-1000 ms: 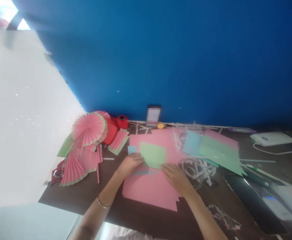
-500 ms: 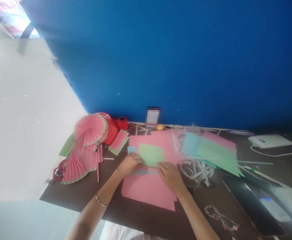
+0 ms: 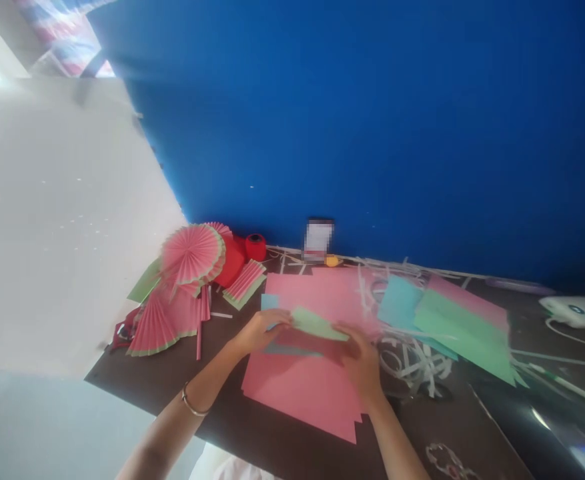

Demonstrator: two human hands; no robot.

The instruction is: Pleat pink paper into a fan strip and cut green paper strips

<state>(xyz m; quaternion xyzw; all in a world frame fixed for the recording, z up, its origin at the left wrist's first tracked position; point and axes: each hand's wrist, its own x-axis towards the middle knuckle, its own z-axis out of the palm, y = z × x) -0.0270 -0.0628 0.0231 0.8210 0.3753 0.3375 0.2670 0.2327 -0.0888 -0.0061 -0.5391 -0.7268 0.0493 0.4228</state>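
Note:
A small light-green paper (image 3: 317, 325) is held up at a slant between my hands, its near edge lifted toward me. My left hand (image 3: 267, 328) pinches its left end, and my right hand (image 3: 359, 357) grips its right end. Below it lie large pink sheets (image 3: 302, 393) on the dark table, with a small blue paper (image 3: 270, 302) near my left fingers. Part of another bluish strip (image 3: 292, 350) shows under the green paper. The undersides of my fingers are hidden.
Folded pink-and-green paper fans (image 3: 189, 257) stand at the left beside a red tape roll (image 3: 255, 247). White paper strips (image 3: 417, 363) lie tangled at the right, near green sheets (image 3: 465, 333) and a dark flat device (image 3: 527, 420). A blue wall (image 3: 362, 120) rises behind.
The green paper has gone from facing me broadly to a narrow, tilted view, with both hands still at its ends. The camera view has turned slightly left.

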